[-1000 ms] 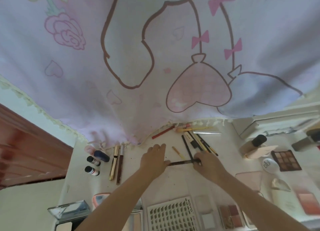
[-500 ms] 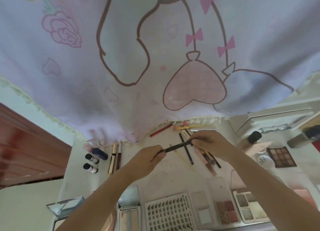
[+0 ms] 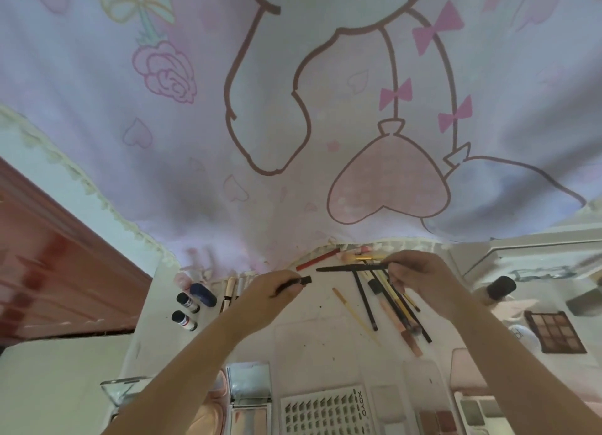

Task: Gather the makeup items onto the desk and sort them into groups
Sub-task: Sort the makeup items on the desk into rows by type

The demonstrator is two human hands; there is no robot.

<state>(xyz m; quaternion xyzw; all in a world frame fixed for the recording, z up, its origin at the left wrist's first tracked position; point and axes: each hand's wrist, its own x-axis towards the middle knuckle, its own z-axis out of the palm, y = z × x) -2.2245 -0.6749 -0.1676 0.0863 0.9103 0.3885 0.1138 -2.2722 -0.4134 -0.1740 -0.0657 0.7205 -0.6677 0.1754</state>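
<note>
Above the white desk (image 3: 312,340) my right hand (image 3: 420,276) pinches a thin black makeup pencil (image 3: 350,267) that points left, level with the desk. My left hand (image 3: 272,296) holds the pencil's black cap (image 3: 304,280), a short gap away from the pencil's tip. Below the right hand lies a fan of pencils and brushes (image 3: 391,304). A red pencil (image 3: 317,259) lies at the curtain's hem. A thin yellow stick (image 3: 355,315) lies alone in the middle.
Small bottles (image 3: 187,310) and gold tubes (image 3: 229,291) sit at the left. An eyeshadow palette (image 3: 555,332) and a foundation bottle (image 3: 498,289) are at the right. Palettes and a lash tray (image 3: 325,412) line the near edge. A pink printed curtain (image 3: 293,108) hangs behind.
Both hands lifted the black pencil off the desk. The left hand then pulled its cap off, so cap and pencil are now apart.
</note>
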